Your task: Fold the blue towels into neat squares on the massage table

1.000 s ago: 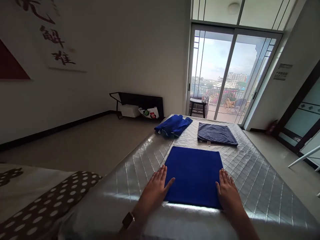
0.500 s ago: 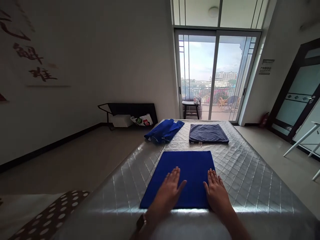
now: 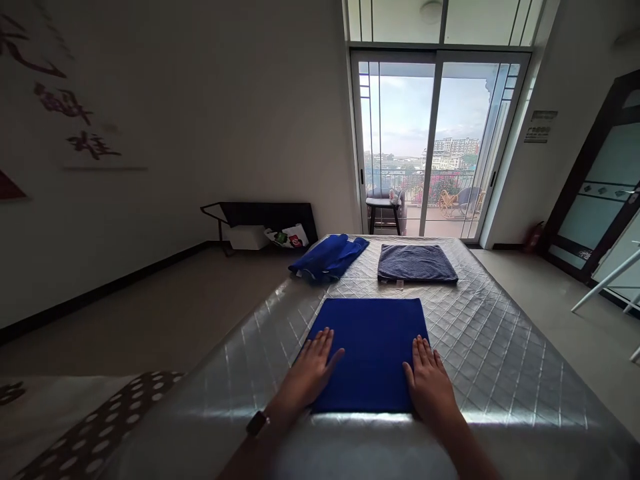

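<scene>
A flat, smooth square of folded blue cloth (image 3: 373, 353) lies on the quilted silver mattress (image 3: 500, 360) in front of me. On its left edge my left hand (image 3: 313, 367) rests palm down, with the fingers stretched out and the thumb apart. My right hand (image 3: 427, 380) lies the same way on the right edge, its fingers flat and pointing forward. Neither hand grips anything. Farther back on the mattress are a crumpled blue cloth (image 3: 330, 257) at the left and a folded grey-blue towel (image 3: 417, 263) at the right.
Against the left wall stands a low black rack (image 3: 270, 217) with a white box (image 3: 247, 237) and a printed bag (image 3: 289, 236). A brown polka-dot cloth (image 3: 107, 417) is at lower left. Sliding glass doors (image 3: 435, 147) are beyond the mattress. White metal legs (image 3: 605, 280) stand at right.
My left hand has slid leftward across the folded blue cloth to its left edge. My right hand has stayed at the right edge. The view has tilted slightly.
</scene>
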The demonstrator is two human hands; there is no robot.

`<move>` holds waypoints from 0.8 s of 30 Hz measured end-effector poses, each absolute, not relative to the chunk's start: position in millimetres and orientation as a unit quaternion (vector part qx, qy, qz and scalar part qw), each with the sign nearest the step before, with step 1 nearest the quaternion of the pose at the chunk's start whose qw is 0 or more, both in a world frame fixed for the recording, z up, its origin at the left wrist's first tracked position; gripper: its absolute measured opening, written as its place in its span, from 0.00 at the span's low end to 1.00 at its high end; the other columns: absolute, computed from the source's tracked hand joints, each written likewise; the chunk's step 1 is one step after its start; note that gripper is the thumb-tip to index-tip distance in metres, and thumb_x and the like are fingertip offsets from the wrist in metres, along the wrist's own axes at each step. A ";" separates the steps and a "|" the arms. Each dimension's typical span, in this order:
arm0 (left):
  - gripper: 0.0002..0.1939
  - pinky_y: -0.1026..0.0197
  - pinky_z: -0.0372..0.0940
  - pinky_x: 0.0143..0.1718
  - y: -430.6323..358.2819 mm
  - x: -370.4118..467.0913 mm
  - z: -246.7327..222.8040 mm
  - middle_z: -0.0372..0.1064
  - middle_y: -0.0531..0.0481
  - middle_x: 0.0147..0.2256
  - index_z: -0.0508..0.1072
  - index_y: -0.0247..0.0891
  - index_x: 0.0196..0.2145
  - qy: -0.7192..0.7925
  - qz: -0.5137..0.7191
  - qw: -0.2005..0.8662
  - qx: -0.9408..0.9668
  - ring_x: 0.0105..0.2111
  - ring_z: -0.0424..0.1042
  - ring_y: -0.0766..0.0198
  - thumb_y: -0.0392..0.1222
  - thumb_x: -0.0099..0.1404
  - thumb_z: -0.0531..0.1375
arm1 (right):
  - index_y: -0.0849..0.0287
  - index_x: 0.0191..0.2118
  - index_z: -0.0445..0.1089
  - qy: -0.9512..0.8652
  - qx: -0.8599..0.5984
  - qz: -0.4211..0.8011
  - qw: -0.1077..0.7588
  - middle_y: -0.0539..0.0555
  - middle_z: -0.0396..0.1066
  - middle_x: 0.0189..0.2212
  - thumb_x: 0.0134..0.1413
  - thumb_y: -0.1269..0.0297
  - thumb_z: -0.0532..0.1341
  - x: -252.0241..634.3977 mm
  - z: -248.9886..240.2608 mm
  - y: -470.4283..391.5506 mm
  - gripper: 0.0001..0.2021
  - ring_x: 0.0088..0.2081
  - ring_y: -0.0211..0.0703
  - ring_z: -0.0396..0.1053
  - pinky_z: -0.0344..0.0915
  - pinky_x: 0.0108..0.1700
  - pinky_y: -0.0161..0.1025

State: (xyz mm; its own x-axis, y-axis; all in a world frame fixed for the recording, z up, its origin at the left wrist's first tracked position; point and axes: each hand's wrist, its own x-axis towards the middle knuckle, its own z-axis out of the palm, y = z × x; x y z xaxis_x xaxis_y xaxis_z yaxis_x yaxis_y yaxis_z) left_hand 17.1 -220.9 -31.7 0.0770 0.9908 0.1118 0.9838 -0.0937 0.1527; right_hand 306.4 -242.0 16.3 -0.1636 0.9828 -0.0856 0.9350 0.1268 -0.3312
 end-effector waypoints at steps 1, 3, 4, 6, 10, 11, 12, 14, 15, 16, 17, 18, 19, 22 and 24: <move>0.39 0.41 0.49 0.69 -223.3 0.8 -35.9 0.48 0.37 0.70 0.54 0.30 0.70 0.685 0.101 0.005 0.722 0.70 0.47 0.48 0.62 0.74 0.38 | 0.69 0.72 0.45 -0.748 -0.642 0.151 0.081 0.60 0.40 0.72 0.69 0.57 0.42 307.2 12.8 -241.5 0.31 0.73 0.47 0.37 0.38 0.72 0.50; 0.39 0.42 0.50 0.68 -227.8 -18.2 -42.8 0.48 0.36 0.69 0.54 0.29 0.70 0.697 0.121 -0.013 0.707 0.70 0.48 0.48 0.62 0.74 0.38 | 0.68 0.72 0.46 -0.749 -0.642 0.138 0.083 0.60 0.40 0.72 0.69 0.57 0.43 309.7 7.4 -241.1 0.32 0.73 0.48 0.38 0.39 0.72 0.51; 0.40 0.43 0.50 0.68 -229.5 -21.3 -45.2 0.48 0.36 0.70 0.54 0.29 0.70 0.699 0.129 -0.014 0.703 0.70 0.48 0.48 0.62 0.74 0.39 | 0.68 0.72 0.46 -0.751 -0.643 0.132 0.079 0.59 0.40 0.72 0.69 0.56 0.43 311.1 6.6 -240.9 0.32 0.73 0.48 0.38 0.39 0.72 0.51; 0.40 0.45 0.50 0.69 -231.1 -18.5 -47.6 0.48 0.37 0.70 0.53 0.29 0.70 0.701 0.143 -0.012 0.698 0.70 0.48 0.49 0.63 0.74 0.39 | 0.68 0.72 0.47 -0.753 -0.643 0.124 0.057 0.58 0.41 0.72 0.69 0.56 0.43 313.6 10.4 -239.2 0.32 0.73 0.47 0.38 0.39 0.72 0.49; 0.41 0.46 0.50 0.69 -230.9 -6.1 -47.3 0.50 0.37 0.69 0.54 0.29 0.70 0.699 0.156 -0.003 0.697 0.70 0.48 0.50 0.63 0.73 0.39 | 0.68 0.72 0.45 -0.755 -0.648 0.099 0.014 0.58 0.40 0.72 0.69 0.57 0.41 309.8 37.4 -221.8 0.31 0.73 0.44 0.37 0.39 0.72 0.46; 0.41 0.46 0.50 0.69 -231.0 -5.7 -47.2 0.50 0.37 0.69 0.54 0.29 0.69 0.699 0.157 -0.002 0.698 0.70 0.49 0.50 0.64 0.73 0.39 | 0.68 0.72 0.44 -0.756 -0.648 0.092 0.012 0.59 0.40 0.72 0.70 0.57 0.41 306.7 45.1 -213.7 0.31 0.73 0.44 0.37 0.38 0.72 0.46; 0.41 0.46 0.50 0.69 -231.1 -6.6 -47.0 0.50 0.37 0.69 0.55 0.29 0.69 0.699 0.157 -0.003 0.698 0.70 0.49 0.50 0.64 0.73 0.39 | 0.68 0.72 0.44 -0.756 -0.648 0.087 0.012 0.59 0.40 0.72 0.70 0.57 0.40 303.3 51.4 -204.5 0.31 0.73 0.43 0.36 0.38 0.72 0.45; 0.42 0.46 0.50 0.69 -230.6 -11.4 -44.7 0.49 0.37 0.69 0.55 0.28 0.69 0.699 0.148 -0.001 0.700 0.70 0.49 0.49 0.65 0.72 0.40 | 0.71 0.72 0.44 -0.752 -0.654 0.084 0.017 0.62 0.41 0.72 0.71 0.58 0.39 297.2 57.9 -184.9 0.31 0.73 0.44 0.36 0.38 0.71 0.45; 0.42 0.45 0.50 0.69 -229.4 -14.0 -41.7 0.49 0.36 0.69 0.56 0.28 0.69 0.702 0.138 0.005 0.699 0.70 0.49 0.48 0.65 0.72 0.40 | 0.73 0.72 0.44 -0.747 -0.660 0.083 0.020 0.63 0.41 0.72 0.71 0.59 0.39 295.2 57.3 -175.9 0.31 0.73 0.45 0.36 0.38 0.71 0.46; 0.44 0.44 0.50 0.69 -227.2 -15.6 -37.2 0.49 0.35 0.69 0.56 0.26 0.69 0.707 0.125 0.015 0.696 0.69 0.50 0.47 0.66 0.72 0.40 | 0.75 0.71 0.44 -0.741 -0.667 0.082 0.022 0.64 0.42 0.72 0.70 0.59 0.39 294.0 54.5 -168.1 0.31 0.73 0.46 0.37 0.38 0.71 0.46; 0.45 0.44 0.50 0.68 -223.8 -15.0 -31.0 0.49 0.34 0.69 0.56 0.24 0.68 0.713 0.111 0.026 0.692 0.69 0.50 0.46 0.67 0.71 0.40 | 0.76 0.71 0.45 -0.735 -0.673 0.081 0.024 0.65 0.42 0.72 0.70 0.60 0.39 293.6 49.8 -161.8 0.31 0.73 0.47 0.38 0.38 0.71 0.46; 0.46 0.43 0.50 0.68 -219.0 -11.2 -23.5 0.49 0.33 0.69 0.56 0.23 0.68 0.716 0.101 0.034 0.689 0.69 0.50 0.45 0.67 0.71 0.39 | 0.76 0.71 0.45 -0.731 -0.678 0.079 0.028 0.65 0.43 0.72 0.70 0.60 0.39 293.9 44.0 -157.1 0.31 0.73 0.48 0.38 0.38 0.71 0.47; 0.46 0.42 0.50 0.68 -212.8 -3.4 -15.2 0.49 0.32 0.68 0.56 0.21 0.68 0.713 0.099 0.039 0.693 0.69 0.50 0.44 0.67 0.71 0.39 | 0.77 0.71 0.45 -0.728 -0.680 0.076 0.034 0.65 0.43 0.72 0.70 0.60 0.39 294.7 37.8 -153.9 0.31 0.73 0.48 0.38 0.38 0.71 0.47; 0.41 0.42 0.50 0.68 -186.9 45.3 6.1 0.50 0.30 0.68 0.56 0.21 0.67 0.648 0.124 0.033 0.751 0.69 0.50 0.45 0.61 0.74 0.38 | 0.75 0.71 0.45 -0.728 -0.680 0.068 0.057 0.64 0.43 0.72 0.70 0.59 0.39 298.4 23.1 -150.7 0.32 0.73 0.46 0.38 0.37 0.71 0.47; 0.35 0.49 0.48 0.69 -167.4 90.1 11.5 0.51 0.39 0.70 0.58 0.33 0.68 0.598 0.130 0.035 0.790 0.70 0.50 0.53 0.59 0.75 0.42 | 0.74 0.72 0.44 -0.729 -0.678 0.066 0.058 0.63 0.42 0.72 0.70 0.59 0.39 301.0 19.3 -150.8 0.32 0.73 0.46 0.37 0.37 0.71 0.47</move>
State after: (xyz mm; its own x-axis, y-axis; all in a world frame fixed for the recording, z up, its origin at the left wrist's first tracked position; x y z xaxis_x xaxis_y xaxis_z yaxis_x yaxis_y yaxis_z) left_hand 90.1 -167.4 11.5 0.2522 0.9537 0.1636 0.9356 -0.2835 0.2104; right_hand 301.0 -150.8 19.3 -0.0726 0.9973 -0.0046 0.9819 0.0707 -0.1759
